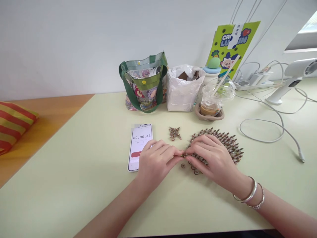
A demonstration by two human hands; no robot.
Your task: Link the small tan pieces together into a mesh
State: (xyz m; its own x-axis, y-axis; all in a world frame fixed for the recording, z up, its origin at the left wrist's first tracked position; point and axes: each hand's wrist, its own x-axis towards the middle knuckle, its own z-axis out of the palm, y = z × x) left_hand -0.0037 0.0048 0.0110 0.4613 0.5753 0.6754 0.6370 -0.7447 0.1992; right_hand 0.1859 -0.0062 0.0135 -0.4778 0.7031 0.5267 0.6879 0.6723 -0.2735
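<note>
Left hand (158, 158) and right hand (212, 155) pinch close together.

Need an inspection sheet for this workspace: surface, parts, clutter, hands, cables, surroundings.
Surface: pale table; damage, nothing seen.
Parts: large cluster of pointed metallic-looking pieces; small group to its left; loose ring nearby.
Clutter: phone reading 00:00:43; tote, white bag, cup, bottle, green paper bag, fan-like device.
Hands: left hand and right hand pinch a small piece between fingertips.
Cables: white cable looped at right, loose end on table; power strip behind.
Surroundings: white wall, striped cushion at left.
</note>
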